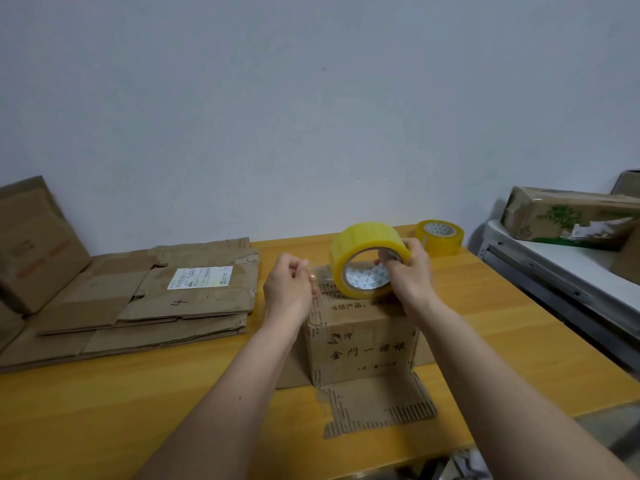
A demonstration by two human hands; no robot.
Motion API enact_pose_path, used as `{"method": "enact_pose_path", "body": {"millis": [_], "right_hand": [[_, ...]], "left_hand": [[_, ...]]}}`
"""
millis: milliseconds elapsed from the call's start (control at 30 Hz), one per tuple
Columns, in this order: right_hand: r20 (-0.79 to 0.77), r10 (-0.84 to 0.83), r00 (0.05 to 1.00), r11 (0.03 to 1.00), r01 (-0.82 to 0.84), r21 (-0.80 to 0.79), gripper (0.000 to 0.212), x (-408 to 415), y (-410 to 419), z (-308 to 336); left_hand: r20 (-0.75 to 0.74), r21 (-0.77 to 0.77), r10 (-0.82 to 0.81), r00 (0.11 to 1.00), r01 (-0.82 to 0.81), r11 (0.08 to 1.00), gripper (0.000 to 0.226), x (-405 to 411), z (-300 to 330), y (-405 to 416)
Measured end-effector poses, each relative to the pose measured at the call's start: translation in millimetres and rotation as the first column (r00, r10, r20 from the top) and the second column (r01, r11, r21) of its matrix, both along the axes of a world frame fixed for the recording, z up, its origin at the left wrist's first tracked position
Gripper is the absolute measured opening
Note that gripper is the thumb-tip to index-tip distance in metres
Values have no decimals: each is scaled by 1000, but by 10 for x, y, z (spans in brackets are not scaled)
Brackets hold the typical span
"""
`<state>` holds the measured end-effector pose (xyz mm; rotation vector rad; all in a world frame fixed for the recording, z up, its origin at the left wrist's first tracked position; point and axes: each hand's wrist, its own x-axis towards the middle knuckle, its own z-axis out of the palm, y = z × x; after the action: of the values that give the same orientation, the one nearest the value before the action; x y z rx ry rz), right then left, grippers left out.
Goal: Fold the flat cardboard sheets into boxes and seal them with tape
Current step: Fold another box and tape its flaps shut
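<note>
A small cardboard box (363,348) with printed characters stands on the yellow wooden table (138,410), one flap lying flat toward me. Above its top, my right hand (412,271) grips a yellow tape roll (367,254), fingers through its core. My left hand (289,285) pinches the free end of the clear tape strip (320,273), which stretches from the roll to the left over the box top. A stack of flat cardboard sheets (145,299) lies on the table to the left.
A second yellow tape roll (440,237) sits at the table's back right. A brown box (31,244) leans at the far left. To the right, a white shelf unit (561,271) carries a taped carton (568,220). The wall is close behind.
</note>
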<state>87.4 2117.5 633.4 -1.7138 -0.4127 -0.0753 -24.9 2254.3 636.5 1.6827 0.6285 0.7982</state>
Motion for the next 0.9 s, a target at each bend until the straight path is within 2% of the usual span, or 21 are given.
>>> {"method": "enact_pose_path", "body": {"millis": [133, 200, 333, 500, 700, 833, 900], "right_hand": [[-44, -29, 999, 1000, 29, 3, 18, -3, 8, -31], [-79, -26, 997, 1000, 27, 14, 26, -25, 0, -30], [-24, 16, 1000, 999, -17, -32, 29, -85, 21, -7], [125, 5, 992, 997, 5, -74, 11, -113, 70, 66], [30, -83, 996, 993, 85, -85, 27, -88, 111, -1], [-107, 55, 993, 994, -64, -85, 22, -66, 100, 8], [-82, 109, 991, 986, -118, -119, 14, -70, 94, 20]], "left_hand": [[-50, 132, 65, 997, -58, 990, 22, -1, 2, -2], [-55, 126, 79, 995, -72, 989, 21, 12, -16, 4], [-39, 23, 89, 995, -89, 996, 18, 23, -109, 21], [7, -124, 104, 995, -102, 987, 20, 65, -134, 87], [-30, -184, 218, 976, -219, 958, 20, 3, -279, 104], [-37, -354, 196, 980, -196, 914, 16, -20, -333, 141], [-22, -396, 175, 984, -170, 902, 14, -31, -324, 157]]}}
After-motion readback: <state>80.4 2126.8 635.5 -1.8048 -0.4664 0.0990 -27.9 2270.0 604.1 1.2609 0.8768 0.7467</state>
